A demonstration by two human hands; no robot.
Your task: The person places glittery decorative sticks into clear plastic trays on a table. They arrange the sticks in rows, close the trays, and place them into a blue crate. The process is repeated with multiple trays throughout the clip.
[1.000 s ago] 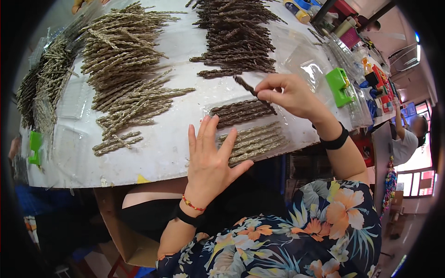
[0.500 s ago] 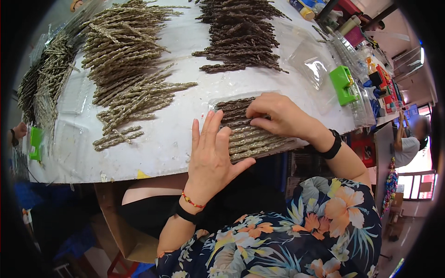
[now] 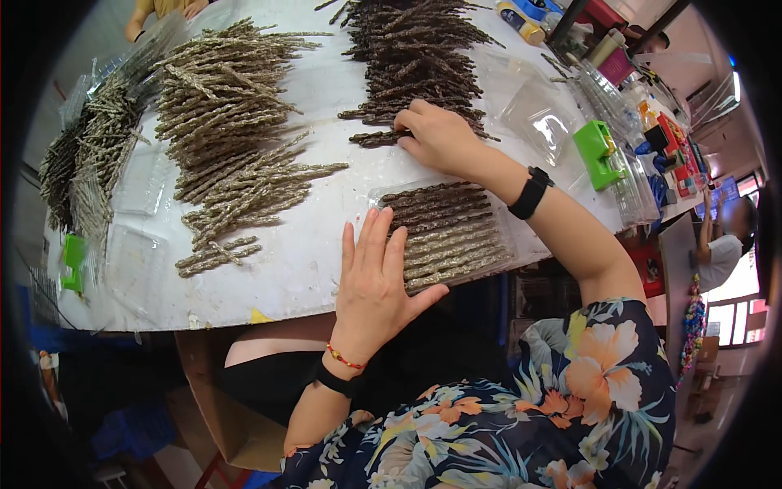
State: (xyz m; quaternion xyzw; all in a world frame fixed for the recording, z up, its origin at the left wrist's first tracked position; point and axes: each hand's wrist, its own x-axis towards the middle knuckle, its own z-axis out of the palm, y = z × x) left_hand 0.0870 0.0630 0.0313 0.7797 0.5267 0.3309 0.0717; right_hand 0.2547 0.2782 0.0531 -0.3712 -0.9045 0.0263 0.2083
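Observation:
A clear plastic tray [image 3: 507, 254] lies at the table's near edge, filled with rows of twisted glittery sticks. Dark brown sticks [image 3: 444, 200] fill its far rows and pale gold sticks [image 3: 456, 251] its near rows. My left hand [image 3: 371, 273] rests open along the tray's left side, fingers stretched out and fingertips by the stick ends. Beyond the tray, my right hand [image 3: 436, 137] is at the near end of a dark brown stick pile [image 3: 415, 61]. Its thumb and fingers close on a dark twisted stick [image 3: 375, 139]; the fingertips are partly hidden.
A pale gold stick pile [image 3: 232, 106] spreads over the left of the table. Further left lie wrapped bundles [image 3: 102, 138] and clear empty trays [image 3: 130, 265]. Clear lids [image 3: 542, 122] and a green tape dispenser [image 3: 597, 155] are at the right. Another person's hands [image 3: 167, 11] show at the far left.
My right hand has moved from the tray out to the dark stick pile, uncovering the tray's rows. The left hand stays by the tray. Another person's arms have come into view at the far left.

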